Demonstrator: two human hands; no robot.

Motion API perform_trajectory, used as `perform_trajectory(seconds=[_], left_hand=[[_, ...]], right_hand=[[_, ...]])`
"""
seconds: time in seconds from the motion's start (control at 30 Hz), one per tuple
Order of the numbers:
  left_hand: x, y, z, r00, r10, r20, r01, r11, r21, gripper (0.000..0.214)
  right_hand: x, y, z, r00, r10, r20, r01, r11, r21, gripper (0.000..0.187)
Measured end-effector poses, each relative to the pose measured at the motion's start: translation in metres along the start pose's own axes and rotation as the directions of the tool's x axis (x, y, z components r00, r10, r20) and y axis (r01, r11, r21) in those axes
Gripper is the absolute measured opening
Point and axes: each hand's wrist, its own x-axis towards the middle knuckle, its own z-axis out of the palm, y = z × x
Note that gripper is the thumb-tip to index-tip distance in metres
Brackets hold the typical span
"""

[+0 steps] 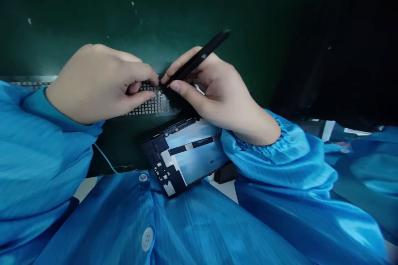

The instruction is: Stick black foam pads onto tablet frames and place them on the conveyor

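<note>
Bottom of frame, nearest: blue smock (192, 232), glossy, with two white buttons (147, 238) left of centre.

Just above, centre: opened tablet (186, 155), tilted, lower corner overhanging the smock. Dark frame, pale and bluish panels, small pale squares along the left edge. Right side hidden under the right sleeve (273, 153). Small black block (225, 172) just beside the tablet's lower right edge, partly under that sleeve. Thin teal cord (105, 159) left of the tablet, curving across the dark green worktop (124, 140).

Middle of frame, left: left hand (99, 83), back up, fingers curled in, thumb and forefinger tips drawn together over a grid tray (149, 107). Anything small pinched between them: cannot tell.

Middle of frame, right: right hand (217, 91) clamped on a black pen-like tool (199, 56), gripped low on the shaft between thumb and fingers. Shaft slanting up to the right, upper end blurred. Lower tip down at the tray, close against the left fingertips; touching or not, cannot tell.

Grid tray: pale, rows of small cells, flat on the worktop under both hands. Cell contents too small to make out.

Farther: worktop, a few pale specks, filling upper left and top centre. Upper right: large dark mass (342, 49), blurred, unidentifiable.
</note>
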Motion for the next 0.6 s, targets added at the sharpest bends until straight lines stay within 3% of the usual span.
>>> perform_trajectory(seconds=[0.3,0.4,0.47,0.53,0.6], left_hand=[[0.0,0.0,0.0,1.0,-0.006,-0.003,0.006,1.0,0.02,0.049],[0.0,0.0,0.0,1.0,0.003,-0.014,-0.003,1.0,-0.004,0.051],[-0.001,0.0,0.001,1.0,0.011,-0.028,-0.011,1.0,-0.01,0.055],[-0.001,-0.001,0.003,0.998,0.022,-0.057,-0.022,1.0,-0.012,0.059],[-0.002,-0.002,0.006,0.995,0.025,-0.094,-0.028,0.999,-0.024,0.063]], right_hand=[[0.003,0.007,0.002,1.0,0.007,-0.024,-0.008,0.999,-0.041,0.028],[0.002,0.011,-0.003,0.999,0.021,-0.036,-0.018,0.997,0.081,0.03],[-0.013,0.012,-0.006,0.99,0.011,-0.139,0.018,0.979,0.203,0.027],[-0.04,0.011,-0.005,0.927,0.003,-0.375,0.071,0.98,0.185,0.017],[-0.071,0.011,0.001,0.784,-0.029,-0.62,0.072,0.996,0.044,0.008]])
